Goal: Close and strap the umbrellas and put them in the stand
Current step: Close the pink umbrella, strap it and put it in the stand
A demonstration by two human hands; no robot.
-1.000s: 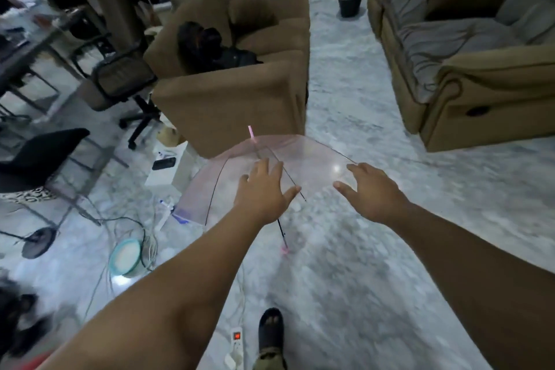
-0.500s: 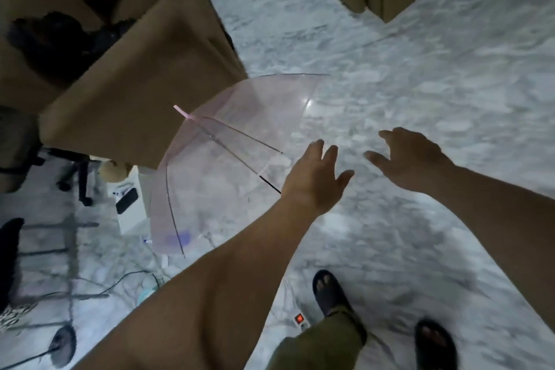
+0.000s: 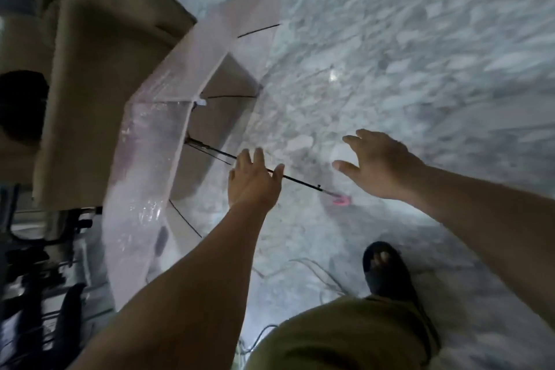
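Observation:
An open transparent pinkish umbrella (image 3: 156, 141) lies on its side on the marble floor, canopy toward the left against a brown armchair. Its thin black shaft (image 3: 210, 151) runs down-right to a pink curved handle (image 3: 341, 200). My left hand (image 3: 253, 182) hovers over the middle of the shaft with fingers spread, and contact cannot be made out. My right hand (image 3: 380, 164) is spread open just above and right of the handle, holding nothing. No umbrella stand is in view.
A brown armchair (image 3: 90, 93) stands at the left, right behind the canopy. My foot in a dark sandal (image 3: 386, 269) and my olive trouser leg (image 3: 336, 336) are at the bottom. Cables (image 3: 318, 275) lie on the floor near the foot. Dark chair legs sit at the lower left.
The view has tilted down and closer to the umbrella. Both hands have dropped toward the shaft and handle, the left now over the shaft, the right near the pink handle.

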